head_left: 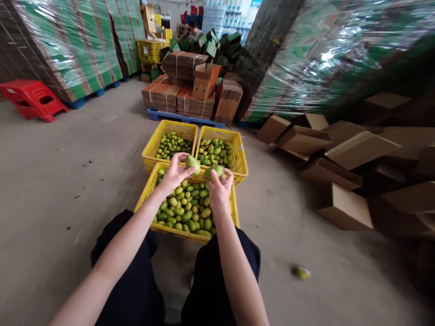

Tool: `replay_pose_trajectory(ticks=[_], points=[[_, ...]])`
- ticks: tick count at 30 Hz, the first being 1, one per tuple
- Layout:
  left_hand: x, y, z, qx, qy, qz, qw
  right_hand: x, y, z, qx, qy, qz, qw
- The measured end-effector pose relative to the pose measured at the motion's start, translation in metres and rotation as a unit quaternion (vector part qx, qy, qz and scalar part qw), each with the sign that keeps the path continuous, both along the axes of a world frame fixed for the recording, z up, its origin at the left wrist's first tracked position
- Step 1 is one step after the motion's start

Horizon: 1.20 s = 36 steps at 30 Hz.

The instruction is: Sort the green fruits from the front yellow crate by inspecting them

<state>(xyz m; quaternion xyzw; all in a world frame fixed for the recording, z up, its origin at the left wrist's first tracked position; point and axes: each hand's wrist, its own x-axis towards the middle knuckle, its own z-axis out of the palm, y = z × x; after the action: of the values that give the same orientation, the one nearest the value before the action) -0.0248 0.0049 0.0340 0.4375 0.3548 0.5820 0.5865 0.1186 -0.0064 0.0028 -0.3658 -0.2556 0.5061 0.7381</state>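
My left hand (176, 174) grips a green mango (192, 165) between thumb and fingers. Close beside it, my right hand (220, 188) holds another green mango (213, 173), its thumb across the fruit. Both hands are raised above a yellow crate (142, 194) filled with green and yellowish mangoes (185, 203). Just beyond stand two more yellow crates, the left one (149, 158) and the right one (242, 163), each with smaller-looking green mangoes inside.
A single mango (301, 272) lies on the floor at the right. Cardboard boxes (346, 206) are scattered farther right. Flattened cartons (193, 102) sit on a blue pallet (183, 118) ahead. A red stool (34, 97) stands at the left; a person (194, 31) is in the background.
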Motion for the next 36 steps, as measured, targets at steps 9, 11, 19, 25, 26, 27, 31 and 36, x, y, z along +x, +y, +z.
replay_pose_trajectory(ticks=[9, 11, 19, 25, 26, 27, 31, 36], points=[[-0.006, -0.006, 0.003, 0.205, 0.153, 0.038, 0.966, -0.002, -0.014, 0.003, 0.203, -0.340, -0.102, 0.912], [-0.005, -0.006, 0.002, 0.197, 0.142, 0.038, 0.969, -0.005, -0.015, 0.001, 0.180, -0.330, -0.107, 0.921], [0.003, -0.004, 0.004, -0.100, -0.202, -0.014, 0.974, 0.004, 0.001, 0.003, -0.010, 0.046, 0.078, 0.996], [0.003, -0.006, 0.013, -0.220, -0.262, -0.042, 0.939, 0.004, 0.000, 0.005, -0.050, 0.052, 0.078, 0.994], [0.004, -0.006, 0.013, -0.221, -0.252, -0.027, 0.942, 0.004, -0.002, 0.006, -0.048, 0.051, 0.088, 0.994], [0.005, -0.007, 0.014, -0.224, -0.244, -0.011, 0.944, 0.003, -0.003, 0.007, -0.049, 0.052, 0.102, 0.992], [0.009, -0.006, 0.009, -0.251, -0.234, 0.024, 0.939, 0.005, -0.006, 0.010, -0.046, 0.066, 0.154, 0.985], [0.008, -0.002, 0.002, -0.226, -0.275, -0.012, 0.934, 0.010, -0.004, 0.010, 0.004, 0.105, 0.159, 0.982]])
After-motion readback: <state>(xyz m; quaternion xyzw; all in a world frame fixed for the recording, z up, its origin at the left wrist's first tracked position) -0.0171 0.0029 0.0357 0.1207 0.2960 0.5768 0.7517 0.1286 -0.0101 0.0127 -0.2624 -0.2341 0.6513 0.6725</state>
